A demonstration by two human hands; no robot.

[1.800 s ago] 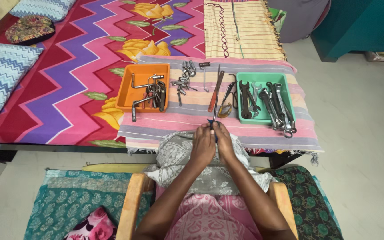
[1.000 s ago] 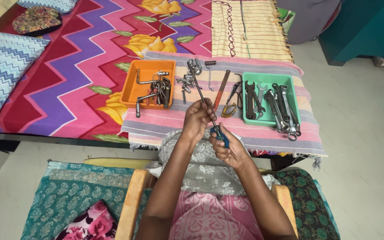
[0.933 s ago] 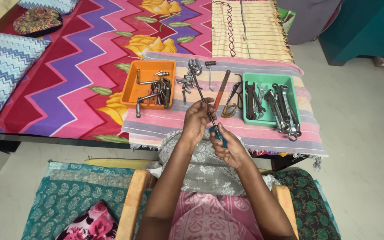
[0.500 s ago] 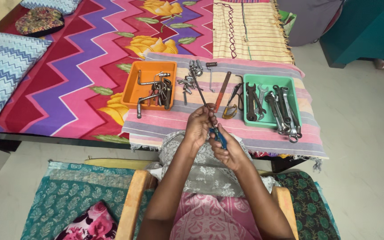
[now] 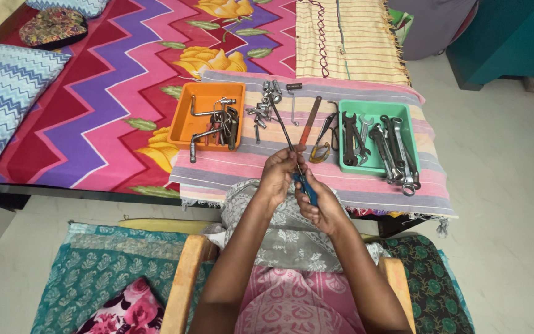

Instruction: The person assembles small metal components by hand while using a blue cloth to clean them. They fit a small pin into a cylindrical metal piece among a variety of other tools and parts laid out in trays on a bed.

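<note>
Screwdriver (image 5: 296, 162) now lower, between both hands' grip, near green tray (image 5: 375, 167).

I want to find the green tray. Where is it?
In the head view, the green tray sits on the striped cloth, right of the pliers and beyond the right hand, full of wrenches.

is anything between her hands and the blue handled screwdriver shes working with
Nothing visible. The right hand is wrapped around the blue handle of the screwdriver, and the left hand is closed on its metal shaft. Both hands touch the tool directly, above the striped cloth.
</note>
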